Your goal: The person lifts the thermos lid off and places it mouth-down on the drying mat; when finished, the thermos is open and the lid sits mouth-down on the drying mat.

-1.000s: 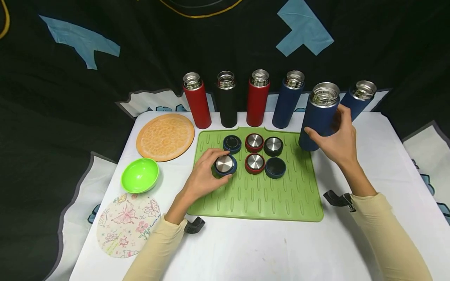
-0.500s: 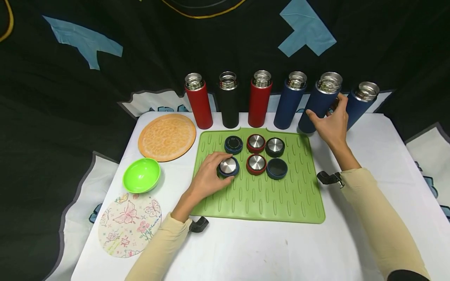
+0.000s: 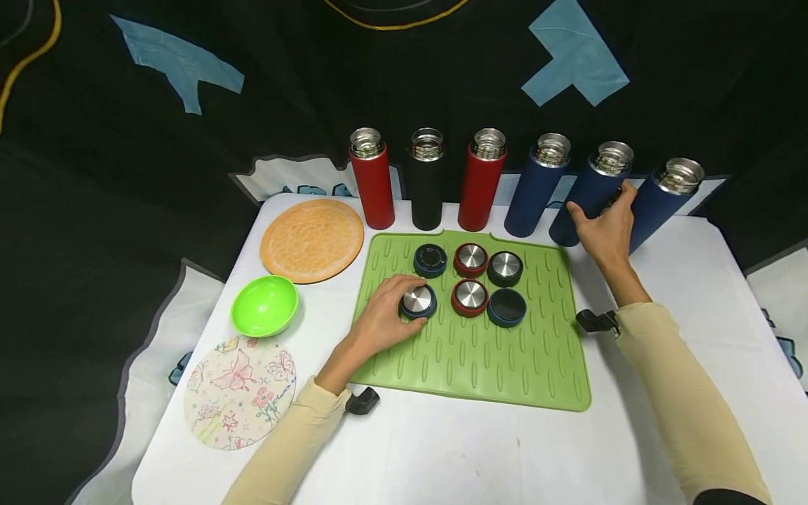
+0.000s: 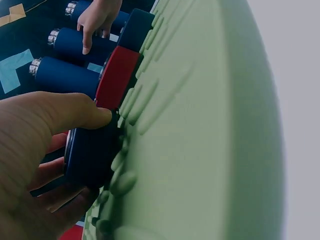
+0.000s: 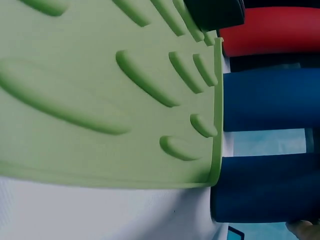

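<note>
Thumb and fingers of my left hand [image 3: 386, 315] grip a blue-rimmed flask lid [image 3: 418, 300] with a steel disc, low over the green ridged mat [image 3: 454, 365]. In the left wrist view the thumb lies along the edge of this lid [image 4: 90, 155]. My right hand [image 3: 607, 228] curls round a lidless blue flask [image 3: 587, 188], upright in the back row beside the mat's far right corner. Only a fingertip [image 5: 302, 229] on that flask [image 5: 265, 187] shows in the right wrist view. Several other lids, including a red-rimmed lid [image 3: 470, 297], lie on the mat.
Along the back edge stand more open flasks: red [image 3: 374, 186], black [image 3: 427, 188], red [image 3: 480, 186] and blue [image 3: 535, 193], with another blue flask [image 3: 659, 203] at far right. Left are an orange round mat [image 3: 312, 241], a green bowl [image 3: 264, 306] and a butterfly-print mat [image 3: 240, 393].
My right hand has moved the blue flask back and down, from over the mat's right corner into the row. My left hand still holds its lid; the head view has shifted slightly.
</note>
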Motion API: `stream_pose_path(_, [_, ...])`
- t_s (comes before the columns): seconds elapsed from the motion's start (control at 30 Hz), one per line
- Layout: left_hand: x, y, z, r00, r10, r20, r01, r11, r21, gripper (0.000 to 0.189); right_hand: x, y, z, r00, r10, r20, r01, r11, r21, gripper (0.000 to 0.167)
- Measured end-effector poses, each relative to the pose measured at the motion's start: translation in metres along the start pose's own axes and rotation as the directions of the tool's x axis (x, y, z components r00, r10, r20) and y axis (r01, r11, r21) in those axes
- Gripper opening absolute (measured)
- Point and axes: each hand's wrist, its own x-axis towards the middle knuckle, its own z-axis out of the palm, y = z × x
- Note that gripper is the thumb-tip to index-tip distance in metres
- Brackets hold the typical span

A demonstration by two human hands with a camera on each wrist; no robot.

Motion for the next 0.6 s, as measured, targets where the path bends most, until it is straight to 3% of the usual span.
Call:
stream_pose_path(0.37, [0.001, -0.005, 0.003, 1.0, -0.003, 0.016, 0.003, 0.999, 0.034, 0.063, -0.004, 0.004, 0.003, 0.998, -0.06, 0.008, 0.06, 0.998, 0.026, 0.089])
stream_pose_path(0.6, [-0.001, -0.004, 0.001, 0.999, -0.005, 0.038, 0.003, 0.998, 0.062, 0.062, -0.016, 0.003, 0.001, 0.99, -0.119, 0.08, 0.118, 0.993, 0.025, 0.097])
